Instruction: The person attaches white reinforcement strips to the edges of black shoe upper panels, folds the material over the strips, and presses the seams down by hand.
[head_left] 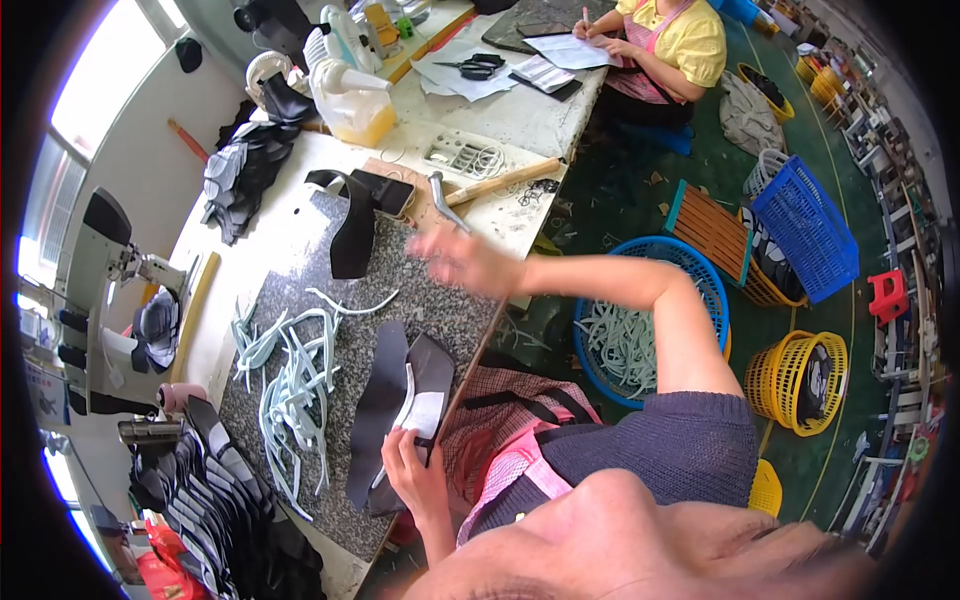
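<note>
My left hand (413,474) grips the lower end of a black shoe-upper piece (432,362) at the bench edge, with fingers closed on it. A white patch and a narrow pale strip (407,396) show on that piece. Another dark flat piece (376,400) lies beside it. My right hand (468,262), smeared by motion, is over the bench's near edge, just below a hammer (500,183) with a wooden handle. Whether its fingers hold anything cannot be made out. A tangled pile of pale green strips (300,375) lies on the speckled stone slab (290,270).
A curved black piece (355,235), a phone (384,192) and a plastic bottle (355,115) are farther up. Stacked shoe pieces (205,475) stand lower left. A blue basket (585,330) of strips is on the floor. A co-worker (675,55) writes at the far table.
</note>
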